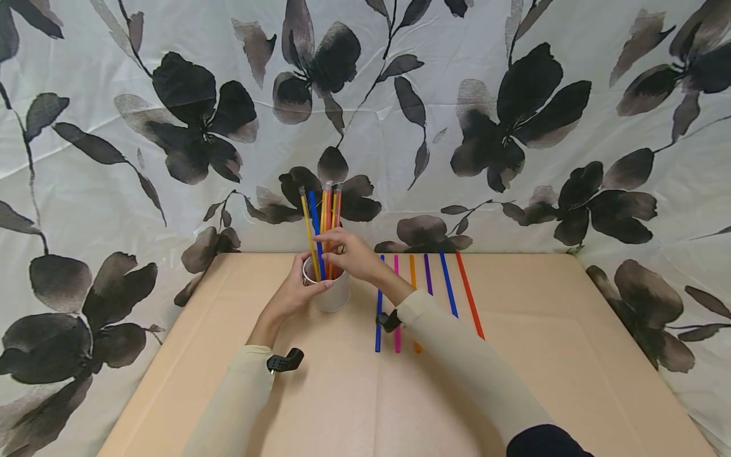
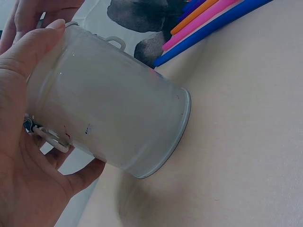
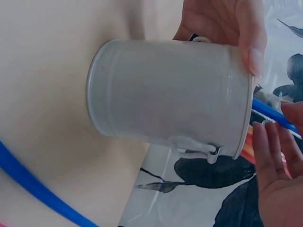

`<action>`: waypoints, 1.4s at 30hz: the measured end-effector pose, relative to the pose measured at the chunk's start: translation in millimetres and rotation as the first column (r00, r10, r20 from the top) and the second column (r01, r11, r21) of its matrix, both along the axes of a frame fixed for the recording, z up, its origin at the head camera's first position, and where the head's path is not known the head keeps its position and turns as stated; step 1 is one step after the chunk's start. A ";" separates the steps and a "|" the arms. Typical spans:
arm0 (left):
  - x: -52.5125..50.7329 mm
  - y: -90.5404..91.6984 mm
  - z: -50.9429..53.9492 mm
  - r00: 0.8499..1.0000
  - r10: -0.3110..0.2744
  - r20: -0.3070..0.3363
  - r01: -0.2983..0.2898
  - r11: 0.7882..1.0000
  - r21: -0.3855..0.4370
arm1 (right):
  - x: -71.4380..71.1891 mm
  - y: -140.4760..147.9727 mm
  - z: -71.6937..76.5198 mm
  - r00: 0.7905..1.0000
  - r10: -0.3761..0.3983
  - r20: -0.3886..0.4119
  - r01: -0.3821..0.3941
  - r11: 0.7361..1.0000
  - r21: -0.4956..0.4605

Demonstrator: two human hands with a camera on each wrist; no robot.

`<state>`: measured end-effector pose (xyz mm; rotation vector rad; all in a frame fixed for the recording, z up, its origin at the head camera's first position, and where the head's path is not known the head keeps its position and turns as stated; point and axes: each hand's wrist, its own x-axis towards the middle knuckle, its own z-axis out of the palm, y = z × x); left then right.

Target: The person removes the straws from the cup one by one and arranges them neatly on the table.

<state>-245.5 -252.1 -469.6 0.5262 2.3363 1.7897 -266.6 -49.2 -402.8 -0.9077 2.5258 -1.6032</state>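
A white metal cup (image 1: 334, 298) (image 2: 113, 104) (image 3: 170, 90) stands upright on the table, with yellow, blue, orange and red sticks in it. The left hand (image 1: 287, 297) (image 2: 23, 90) (image 3: 222, 21) holds the cup around its upper part, thumb by the rim. Over the rim, the right hand (image 1: 356, 255) (image 3: 279, 175) has its fingers extended among the sticks, close to the blue stick (image 1: 313, 209) (image 3: 267, 111) and a yellow stick (image 1: 307, 222). Whether its fingertips touch them cannot be told. The lower parts of the sticks are hidden inside the cup.
Right of the cup several sticks lie apart in a row: blue (image 1: 379, 324), pink (image 1: 397, 336), orange (image 1: 412, 273), purple (image 1: 428, 273), another blue (image 1: 448, 285) and red (image 1: 470, 295). The right sleeve covers part of them. A flowered cloth (image 1: 411, 158) hangs behind the table (image 1: 542, 355).
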 end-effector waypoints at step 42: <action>3.8 -3.2 -2.5 1.000 0.011 0.012 -0.011 1.000 0.015 | 19.9 12.8 41.4 0.973 -0.112 -0.199 0.002 0.876 -0.482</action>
